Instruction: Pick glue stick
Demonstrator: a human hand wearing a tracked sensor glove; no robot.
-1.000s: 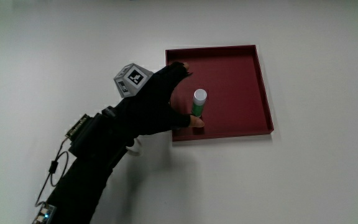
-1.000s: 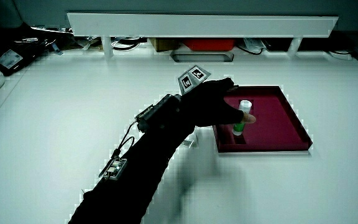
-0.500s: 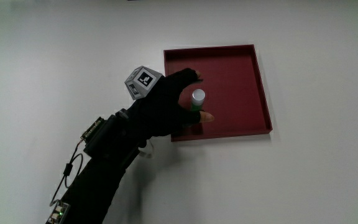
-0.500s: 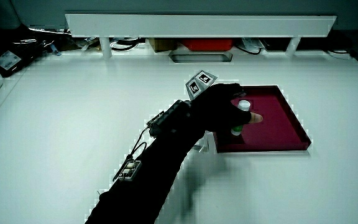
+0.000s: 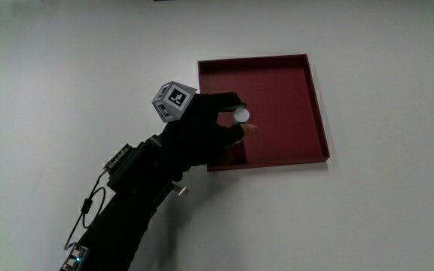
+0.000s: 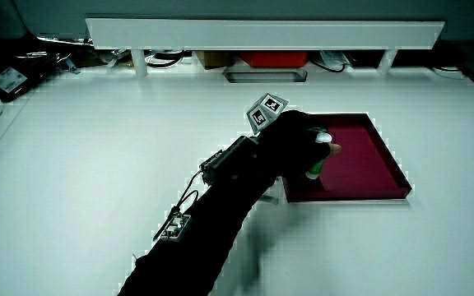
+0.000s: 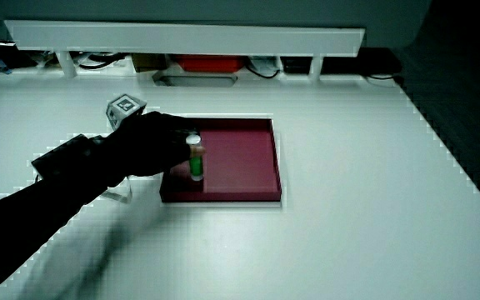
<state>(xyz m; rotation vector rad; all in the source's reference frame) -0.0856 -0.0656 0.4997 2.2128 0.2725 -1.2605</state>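
A glue stick (image 5: pixel 240 116) with a white cap and a green body (image 7: pixel 196 166) stands upright inside the dark red tray (image 5: pixel 288 83), near the tray's wall closest to the person. The gloved hand (image 5: pixel 211 129) reaches over that wall and its fingers are wrapped around the stick's upper part, just under the cap. In both side views the stick (image 6: pixel 315 163) shows below the fingers (image 7: pixel 173 142). I cannot tell whether its base still touches the tray floor. The patterned cube (image 5: pixel 172 100) sits on the hand's back.
The tray (image 6: pixel 373 164) lies on a white table (image 5: pixel 66 68). A low white partition (image 6: pixel 262 33) with cables and a red box runs along the table's edge farthest from the person. The forearm carries a small device with wires (image 5: pixel 119 169).
The hand has closed around the glue stick; the thumb and fingers that were apart beside it now wrap it, and only the cap shows from above.
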